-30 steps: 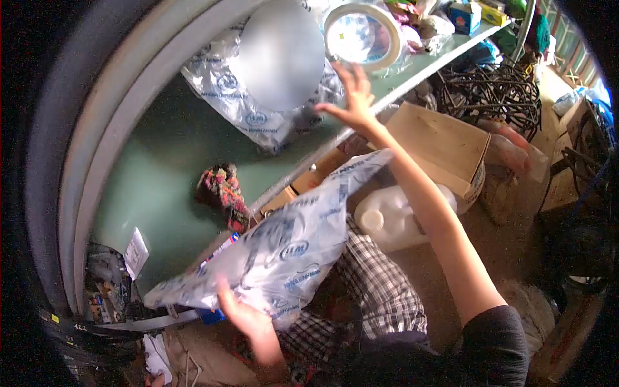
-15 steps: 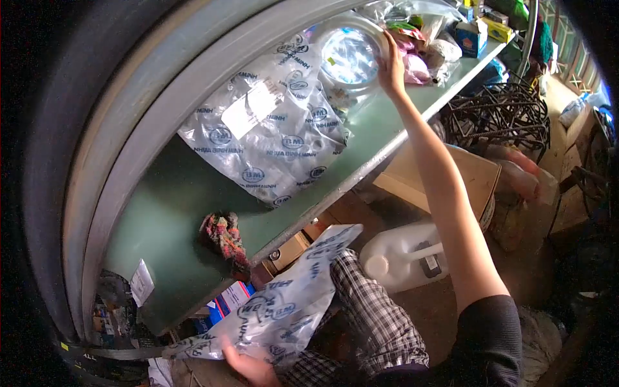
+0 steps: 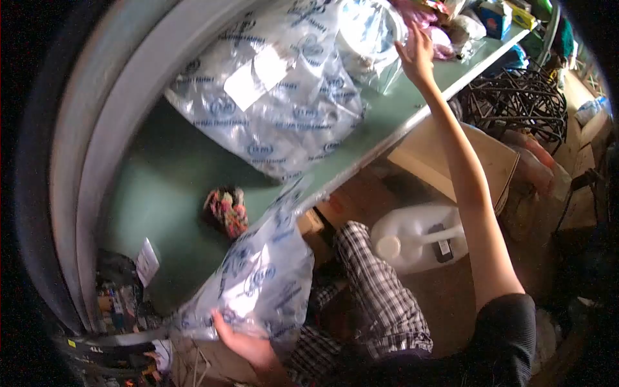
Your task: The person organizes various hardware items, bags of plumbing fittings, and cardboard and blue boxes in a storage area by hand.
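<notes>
Low in the view, my left hand (image 3: 245, 342) is closed on the near edge of a printed clear plastic bag (image 3: 258, 277), its thumb showing over the film and the other fingers hidden. The bag slants up across the table edge. My right hand (image 3: 418, 58) is stretched out over the far end of the green table (image 3: 161, 168), fingers apart and nothing in them. Beside its fingertips is a round white tub (image 3: 396, 26) with clear plastic in it. A larger printed plastic bag (image 3: 290, 122) with a white label lies spread out next to the tub.
A multicoloured knitted bundle (image 3: 227, 209) lies on the table. Large grey curved hoops (image 3: 106, 161) arch along the left. Below the table edge are a white jerrycan (image 3: 412, 235) and an open cardboard box (image 3: 464, 155). Bent metal rods (image 3: 509, 106) are heaped at the right.
My right hand has come off the tub's rim, fingers now spread. My left hand has lifted and swung the smaller bag up toward the table. The view has shifted slightly.
</notes>
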A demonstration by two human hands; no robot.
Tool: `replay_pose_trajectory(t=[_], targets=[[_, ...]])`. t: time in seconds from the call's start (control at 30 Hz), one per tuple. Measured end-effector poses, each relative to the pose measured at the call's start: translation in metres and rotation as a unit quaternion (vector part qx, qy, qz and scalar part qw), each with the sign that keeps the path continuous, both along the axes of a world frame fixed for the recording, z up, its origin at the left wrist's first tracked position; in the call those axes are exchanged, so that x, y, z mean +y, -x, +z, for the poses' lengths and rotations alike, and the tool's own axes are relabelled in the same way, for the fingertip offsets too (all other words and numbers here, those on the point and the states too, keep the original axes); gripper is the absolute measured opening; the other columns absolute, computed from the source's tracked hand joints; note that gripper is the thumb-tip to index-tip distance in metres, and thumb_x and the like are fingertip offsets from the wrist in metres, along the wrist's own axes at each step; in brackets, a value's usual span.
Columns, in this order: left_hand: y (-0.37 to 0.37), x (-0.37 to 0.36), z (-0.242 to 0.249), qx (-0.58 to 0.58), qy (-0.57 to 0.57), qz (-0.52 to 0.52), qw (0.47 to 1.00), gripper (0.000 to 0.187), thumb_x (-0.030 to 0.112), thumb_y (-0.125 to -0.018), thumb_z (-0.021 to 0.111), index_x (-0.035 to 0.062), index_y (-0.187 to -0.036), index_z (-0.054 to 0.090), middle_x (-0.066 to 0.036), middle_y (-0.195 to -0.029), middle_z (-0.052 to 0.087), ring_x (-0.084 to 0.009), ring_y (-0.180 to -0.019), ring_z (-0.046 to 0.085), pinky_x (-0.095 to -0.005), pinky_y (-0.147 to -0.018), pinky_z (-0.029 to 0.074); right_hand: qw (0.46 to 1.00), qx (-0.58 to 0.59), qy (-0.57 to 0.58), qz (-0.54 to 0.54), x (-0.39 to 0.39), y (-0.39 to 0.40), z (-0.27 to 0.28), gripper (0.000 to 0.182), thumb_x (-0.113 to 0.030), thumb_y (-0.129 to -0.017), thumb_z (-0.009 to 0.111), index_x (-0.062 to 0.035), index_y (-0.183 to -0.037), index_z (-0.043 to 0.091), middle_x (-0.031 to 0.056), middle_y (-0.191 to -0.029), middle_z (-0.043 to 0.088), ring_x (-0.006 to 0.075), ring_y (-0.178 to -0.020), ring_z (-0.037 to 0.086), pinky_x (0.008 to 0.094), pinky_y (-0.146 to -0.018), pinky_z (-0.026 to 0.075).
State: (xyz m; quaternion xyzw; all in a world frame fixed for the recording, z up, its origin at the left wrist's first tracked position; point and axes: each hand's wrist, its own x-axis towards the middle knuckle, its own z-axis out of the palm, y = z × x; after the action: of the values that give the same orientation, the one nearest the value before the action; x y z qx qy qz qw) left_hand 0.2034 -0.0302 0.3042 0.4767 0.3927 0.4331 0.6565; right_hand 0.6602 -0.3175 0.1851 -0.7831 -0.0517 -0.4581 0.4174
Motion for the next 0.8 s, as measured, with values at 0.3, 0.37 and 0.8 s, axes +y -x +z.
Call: replay_pose_trajectory(t=[0.3,0.37,0.8], targets=[[-0.093,-0.032,0.048,-0.123,0.045,-0.297,0.946,0.028,0.023,-0.086,0.051,0.0039,-0.106,0.054,-0.005,-0.1,0.057,-0.0161,-0.09,0.056,-0.0322,-0.08,0.045,0.787,0.278,-0.196,0.515,0.082,0.293,0.009,0.097,-0.031,-0.062,0.078,0.0007,-0.134,0.021,0.0213,-0.133,0.031,0.0271,-0.125,0.029,0.0368,-0.103,0.022],[-0.127,-0.037,0.065,-0.087,-0.015,-0.323,0.942,0.03,0.027,-0.084,0.054,0.005,-0.104,0.054,-0.004,-0.099,0.057,-0.0154,-0.09,0.056,-0.0305,-0.078,0.045,0.738,0.277,-0.367,0.494,0.082,0.275,0.019,0.076,-0.025,-0.064,0.077,0.0039,-0.123,0.038,0.0135,-0.114,0.052,0.0204,-0.104,0.05,0.0322,-0.092,0.038],[-0.208,0.003,-0.034,-0.115,-0.364,-0.14,0.914,0.072,0.024,-0.075,0.067,0.001,-0.124,0.019,-0.019,-0.125,0.025,-0.0245,-0.11,0.034,-0.0397,-0.094,0.03,0.978,0.159,0.036,0.129,0.087,0.15,0.02,0.084,-0.06,-0.06,0.067,0.0029,-0.107,0.037,0.0252,-0.098,0.052,0.0388,-0.091,0.053,0.0429,-0.074,0.045]])
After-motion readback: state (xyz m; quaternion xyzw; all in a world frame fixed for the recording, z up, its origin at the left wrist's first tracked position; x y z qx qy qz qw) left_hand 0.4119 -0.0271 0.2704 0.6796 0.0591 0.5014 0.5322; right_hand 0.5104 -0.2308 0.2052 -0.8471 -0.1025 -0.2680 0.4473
